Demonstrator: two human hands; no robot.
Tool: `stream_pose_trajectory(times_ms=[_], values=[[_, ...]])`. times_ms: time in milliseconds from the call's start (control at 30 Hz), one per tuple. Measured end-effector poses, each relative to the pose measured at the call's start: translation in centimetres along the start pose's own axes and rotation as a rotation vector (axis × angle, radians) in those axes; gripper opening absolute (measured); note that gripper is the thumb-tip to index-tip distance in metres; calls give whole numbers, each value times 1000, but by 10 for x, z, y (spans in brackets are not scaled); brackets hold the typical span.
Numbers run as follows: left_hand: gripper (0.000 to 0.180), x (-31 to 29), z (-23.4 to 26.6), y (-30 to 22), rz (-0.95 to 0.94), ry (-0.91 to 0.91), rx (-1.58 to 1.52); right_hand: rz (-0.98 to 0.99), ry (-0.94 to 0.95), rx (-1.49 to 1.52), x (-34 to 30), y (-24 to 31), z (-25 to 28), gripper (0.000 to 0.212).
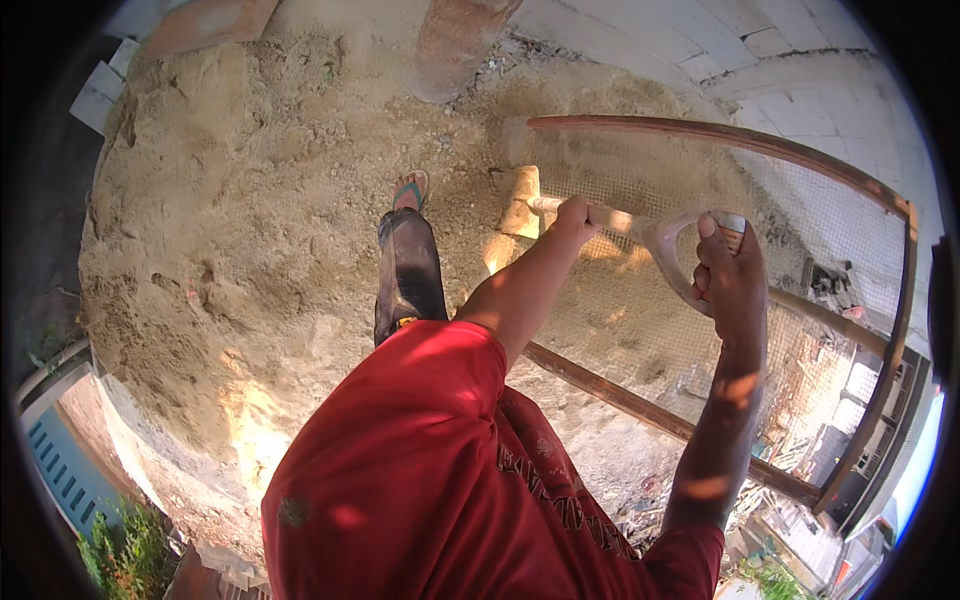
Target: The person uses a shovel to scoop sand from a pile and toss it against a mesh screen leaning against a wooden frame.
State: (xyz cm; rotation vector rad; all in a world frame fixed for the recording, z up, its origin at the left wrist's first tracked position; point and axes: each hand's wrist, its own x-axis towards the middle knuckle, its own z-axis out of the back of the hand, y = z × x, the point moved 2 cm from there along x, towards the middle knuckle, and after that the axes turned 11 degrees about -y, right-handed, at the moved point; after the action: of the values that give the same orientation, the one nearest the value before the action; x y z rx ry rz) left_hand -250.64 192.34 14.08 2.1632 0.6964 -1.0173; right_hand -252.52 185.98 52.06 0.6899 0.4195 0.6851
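Observation:
I hold a shovel [616, 220] crosswise in front of me. My left hand [576, 216] is closed round its shaft, a short way behind the blade [521, 202]. At the other end, my right hand [722, 262] grips the crossbar of the pale D-shaped handle. The blade points left, at the near-left end of a large mesh screen [650, 160] in a reddish-brown frame. Whether sand lies on the blade, I cannot tell. Both arms reach over the mesh, and the shovel is above it.
Loose sand [260, 180] with small stones covers the ground to the left. My foot in a flip-flop [410, 190] stands on it. A pale block wall [800, 100] rises beyond the screen. Rubble [835, 290] shows at the right, and plants [130, 550] at the lower left.

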Motion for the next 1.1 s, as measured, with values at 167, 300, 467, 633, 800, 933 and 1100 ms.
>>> stream_pose_trajectory(times_ms=[167, 300, 467, 633, 800, 933, 1100], values=[[33, -50, 27, 11, -144, -167, -63, 50, 66, 80, -44, -20, 42, 26], [22, -48, 111, -35, -261, -86, -32, 403, 64, -8, -106, -50, 22, 30], [31, -144, 207, -89, -526, -141, 1456, 337, 97, 43, -159, -105, 13, 37], [48, -294, 350, -169, -1067, -506, 2442, 160, 198, 178, -212, -105, 35, 33], [47, -336, 550, -220, -506, -408, 2841, 353, 231, 48, -254, -101, 63, 32], [27, -338, 547, -159, -625, -446, 2602, 243, 246, -50, -258, -157, 23, 30], [40, -434, 409, -64, -1140, 192, 1691, 40, 340, 93, -290, -194, 24, 31]])
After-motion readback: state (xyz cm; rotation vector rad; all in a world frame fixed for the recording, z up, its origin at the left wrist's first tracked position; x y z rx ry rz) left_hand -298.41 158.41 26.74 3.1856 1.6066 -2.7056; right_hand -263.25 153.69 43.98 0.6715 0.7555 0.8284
